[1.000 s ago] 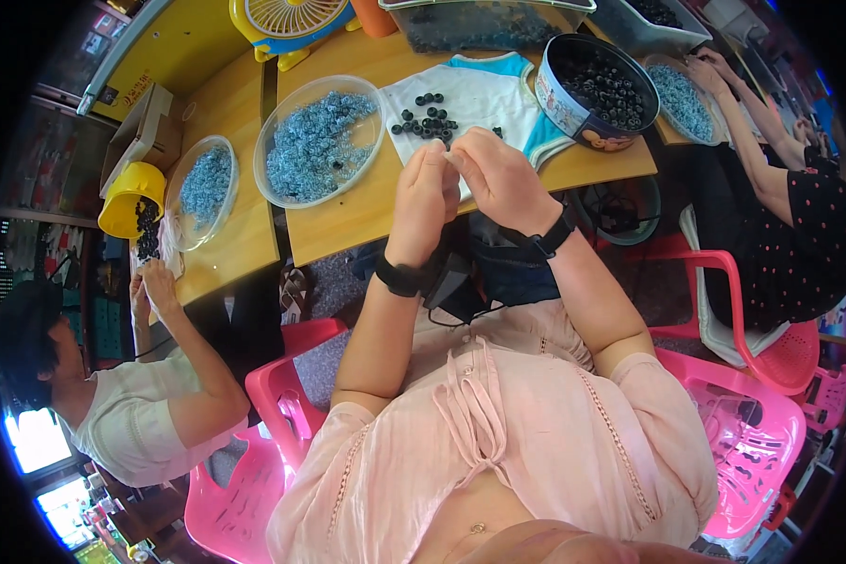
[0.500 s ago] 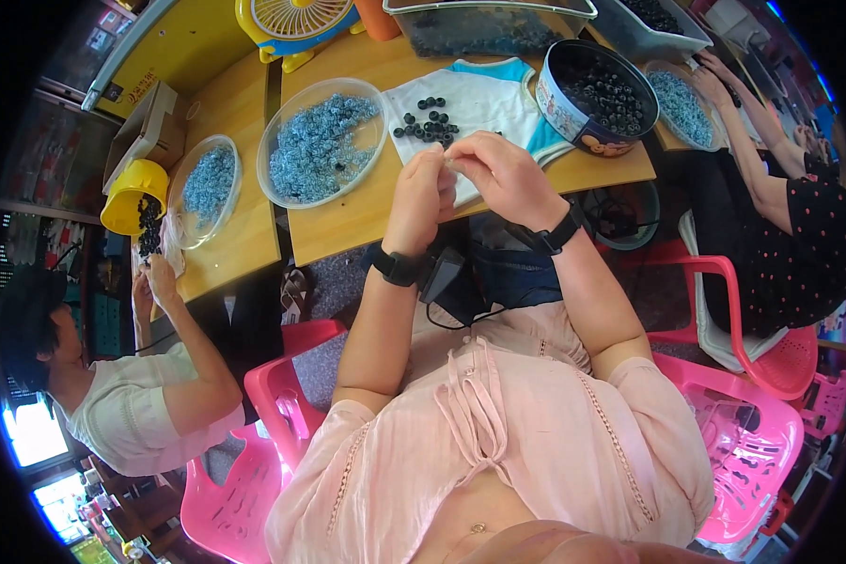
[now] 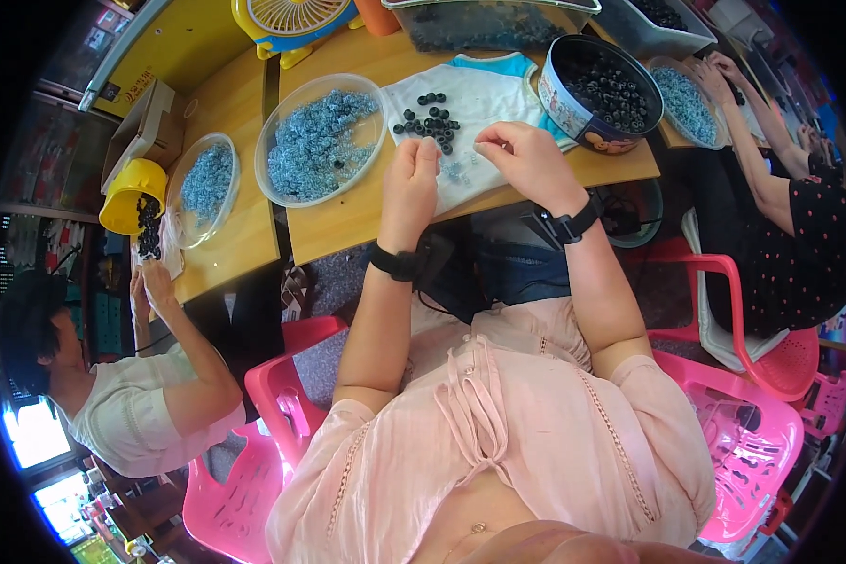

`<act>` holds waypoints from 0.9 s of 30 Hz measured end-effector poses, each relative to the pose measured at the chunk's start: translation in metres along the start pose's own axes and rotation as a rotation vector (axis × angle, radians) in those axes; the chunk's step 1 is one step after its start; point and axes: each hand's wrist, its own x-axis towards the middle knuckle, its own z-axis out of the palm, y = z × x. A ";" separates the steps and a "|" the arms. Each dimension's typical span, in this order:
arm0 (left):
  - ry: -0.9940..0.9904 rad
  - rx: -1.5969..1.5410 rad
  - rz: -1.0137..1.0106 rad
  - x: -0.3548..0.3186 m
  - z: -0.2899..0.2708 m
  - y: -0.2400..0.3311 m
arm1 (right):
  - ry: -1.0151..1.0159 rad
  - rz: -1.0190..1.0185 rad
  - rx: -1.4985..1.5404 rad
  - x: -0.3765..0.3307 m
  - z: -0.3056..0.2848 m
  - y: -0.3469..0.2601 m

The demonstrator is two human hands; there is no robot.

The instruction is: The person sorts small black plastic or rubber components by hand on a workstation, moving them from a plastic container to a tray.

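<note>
My left hand [image 3: 411, 183] is closed over the near edge of a white cloth [image 3: 479, 85] with blue trim. Its thumb and forefinger press together; whatever they hold is too small to make out. To its right, my right hand [image 3: 534, 167] is also in a pinch, its fingertips apart from the left ones, with any held piece hidden. Between the hands, a few small clear bluish pieces [image 3: 458, 171] lie on the cloth. Just beyond my fingers sits a loose group of round black beads [image 3: 432, 124].
A round tub [image 3: 547, 92] of black beads stands right of the cloth, and a clear tray [image 3: 265, 169] of bluish pieces left. A storage box [image 3: 498, 11] and a yellow fan [image 3: 291, 38] stand behind. Co-workers sit either side; a yellow bucket [image 3: 113, 202] tips out black beads at left.
My hands, together at the fingertips before, have drawn apart, the right one moving rightward and the left slightly left. The clear bluish pieces between them now show.
</note>
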 end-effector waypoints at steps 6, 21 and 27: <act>0.020 0.246 0.079 -0.001 -0.013 0.014 | -0.114 -0.004 -0.072 -0.003 0.005 0.002; -0.206 0.546 0.143 0.002 -0.042 0.010 | -0.199 -0.028 -0.385 0.029 0.037 -0.001; -0.045 0.281 0.208 0.001 -0.027 0.030 | -0.239 -0.011 0.075 0.029 0.020 0.008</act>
